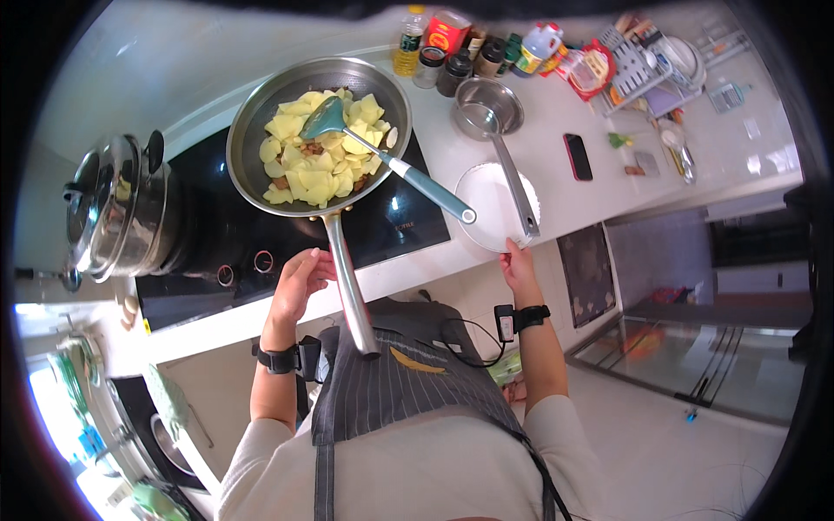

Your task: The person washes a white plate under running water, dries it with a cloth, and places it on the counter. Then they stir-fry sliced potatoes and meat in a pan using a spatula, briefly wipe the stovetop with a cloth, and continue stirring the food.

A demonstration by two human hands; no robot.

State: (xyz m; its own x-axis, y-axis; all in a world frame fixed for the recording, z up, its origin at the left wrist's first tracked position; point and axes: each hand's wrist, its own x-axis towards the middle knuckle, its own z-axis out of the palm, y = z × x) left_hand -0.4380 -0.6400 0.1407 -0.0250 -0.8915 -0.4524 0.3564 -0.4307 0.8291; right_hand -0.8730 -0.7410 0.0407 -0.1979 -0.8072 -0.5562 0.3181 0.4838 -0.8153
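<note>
A steel wok (241, 176) on the cooktop holds sliced potatoes (313, 185) with browned pieces of food among them. A teal spatula (427, 189) lies across it, blade on the potatoes, handle out past the rim. My left hand (301, 283) is beside the wok's metal handle (345, 280), fingers loosely bent and holding nothing; whether the fingertips touch the handle I cannot tell. At the counter's front edge, my right hand (519, 266) pinches the rim of a white plate (485, 202). Above part of that plate runs the handle of a steel saucepan (488, 107).
A lidded steel pot (124, 208) stands left on the black cooktop (404, 215). Bottles and jars (456, 68) line the wall. Right on the counter are a phone (577, 157), food scraps (635, 170) and a loaded dish rack (651, 84). A glass-fronted drawer (704, 358) extends below.
</note>
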